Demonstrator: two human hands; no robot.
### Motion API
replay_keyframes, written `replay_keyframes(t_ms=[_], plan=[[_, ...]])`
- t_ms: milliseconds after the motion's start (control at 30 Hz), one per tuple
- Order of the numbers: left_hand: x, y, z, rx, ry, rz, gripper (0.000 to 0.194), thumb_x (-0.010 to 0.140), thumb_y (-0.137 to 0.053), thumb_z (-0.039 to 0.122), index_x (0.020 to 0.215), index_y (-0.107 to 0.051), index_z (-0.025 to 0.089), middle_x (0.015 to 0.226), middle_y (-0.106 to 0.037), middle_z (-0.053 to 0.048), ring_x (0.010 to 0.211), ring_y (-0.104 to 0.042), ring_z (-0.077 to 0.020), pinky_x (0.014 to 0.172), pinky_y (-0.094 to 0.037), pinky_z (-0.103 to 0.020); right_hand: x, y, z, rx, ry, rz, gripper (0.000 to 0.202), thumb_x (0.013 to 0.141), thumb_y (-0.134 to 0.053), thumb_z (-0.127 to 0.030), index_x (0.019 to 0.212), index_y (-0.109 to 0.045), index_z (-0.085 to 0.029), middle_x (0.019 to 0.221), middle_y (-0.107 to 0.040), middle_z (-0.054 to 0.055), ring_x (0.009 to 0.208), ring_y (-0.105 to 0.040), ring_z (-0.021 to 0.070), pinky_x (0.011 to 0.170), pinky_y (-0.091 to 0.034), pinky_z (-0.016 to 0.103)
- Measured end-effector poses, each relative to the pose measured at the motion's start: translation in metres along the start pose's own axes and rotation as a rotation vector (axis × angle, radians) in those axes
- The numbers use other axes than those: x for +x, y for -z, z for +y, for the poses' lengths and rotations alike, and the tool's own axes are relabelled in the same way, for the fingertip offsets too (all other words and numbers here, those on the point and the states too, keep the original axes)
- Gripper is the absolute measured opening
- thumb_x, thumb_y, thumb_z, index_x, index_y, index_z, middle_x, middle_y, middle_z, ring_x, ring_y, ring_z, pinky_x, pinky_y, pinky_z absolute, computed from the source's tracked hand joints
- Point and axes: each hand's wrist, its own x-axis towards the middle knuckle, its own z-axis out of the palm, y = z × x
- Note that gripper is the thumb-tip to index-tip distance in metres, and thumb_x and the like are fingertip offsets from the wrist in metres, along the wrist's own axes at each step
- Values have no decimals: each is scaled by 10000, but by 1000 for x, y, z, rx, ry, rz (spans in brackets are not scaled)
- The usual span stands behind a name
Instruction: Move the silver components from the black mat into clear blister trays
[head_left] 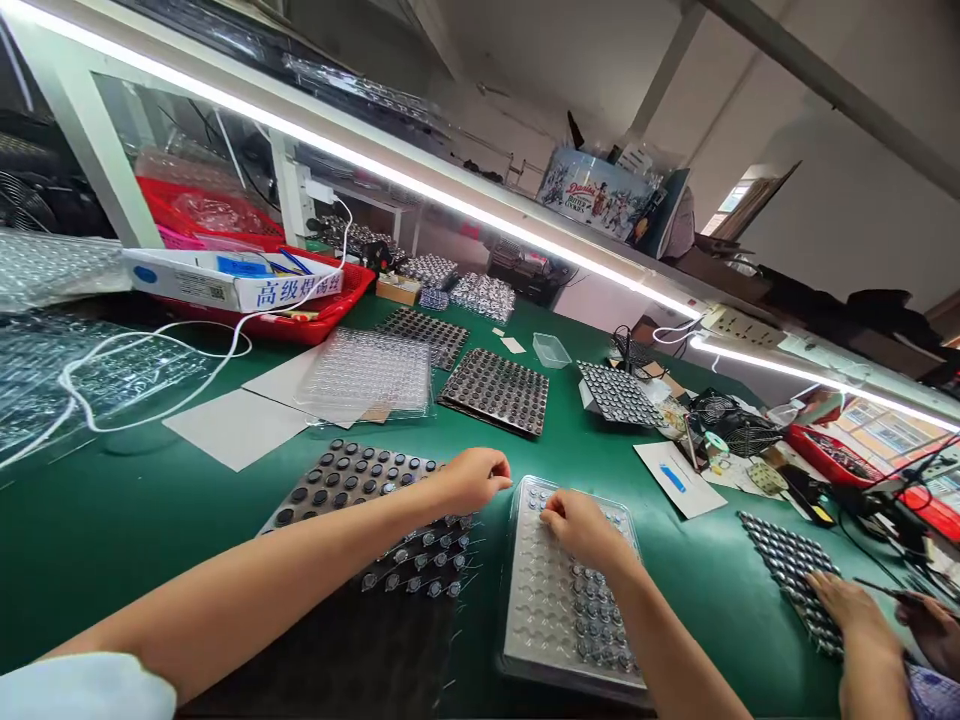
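Note:
My left hand point(478, 482) hovers over the right side of a dark foam board point(352, 545), its fingers pinched together; what is between them is too small to make out. Rows of small round parts point(401, 556) stand in the board, some with thin wire leads sticking out. My right hand point(581, 525) reaches over a clear plastic blister tray point(536, 610), thumb and fingertips closed at its upper left pockets. Whatever those fingertips grip is hidden. More silvery round parts point(598, 618) fill pockets on the tray's right side and along its top.
Beyond lie another filled board point(499, 388), stacked clear trays point(367, 370) and a small plastic box point(552, 350). A white cable point(240, 340) crosses the left side by a red basket point(360, 295). At right, a co-worker's hands point(844, 600) work at another board point(787, 565).

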Motion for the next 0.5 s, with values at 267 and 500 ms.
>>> replay_keyframes(t_ms=[267, 500], plan=[[22, -25, 36, 231, 85, -169, 176, 751, -593, 320, 846, -701, 219, 929, -683, -57, 893, -598, -212, 721, -441, -259, 0, -3, 3, -43, -70, 109, 87, 784, -578, -280, 799, -604, -199, 854, -676, 32, 825, -575, 178, 663, -271, 267], [32, -41, 59, 449, 150, -250, 158, 640, -654, 232, 780, -696, 170, 976, -647, -153, 1010, -527, -326, 816, -446, -394, -20, 4, 29, -26, -44, 202, 111, 828, -537, -295, 890, -589, -219, 827, -665, 14, 823, -582, 178, 718, -324, 276]])
